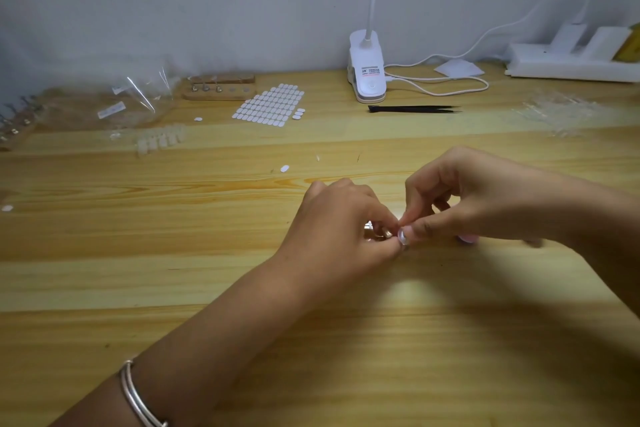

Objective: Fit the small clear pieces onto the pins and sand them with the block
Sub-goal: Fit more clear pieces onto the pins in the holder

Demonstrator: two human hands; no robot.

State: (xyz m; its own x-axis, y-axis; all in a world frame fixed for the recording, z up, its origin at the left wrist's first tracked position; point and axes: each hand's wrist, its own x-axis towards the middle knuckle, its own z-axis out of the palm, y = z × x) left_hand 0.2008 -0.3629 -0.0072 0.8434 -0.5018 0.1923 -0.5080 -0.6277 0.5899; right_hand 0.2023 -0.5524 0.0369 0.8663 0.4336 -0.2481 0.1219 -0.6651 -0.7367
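Observation:
My left hand (346, 218) grips a small metal pin (375, 231) low over the wooden table (173, 253), its fingers curled round it. My right hand (464, 198) meets it from the right and pinches a small clear piece (403, 237) at the pin's tip. A pink block (468, 238) peeks out under my right hand. A row of clear pieces (161, 140) lies at the left. A wooden pin holder (220, 88) with a few pins stands at the back.
A sheet of white oval stickers (270, 106) lies behind the hands, with loose ovals (284, 168) nearby. Black tweezers (414, 109), a white clip lamp (367, 69) with its cable, plastic bags (138, 97) and a power strip (571, 62) line the back.

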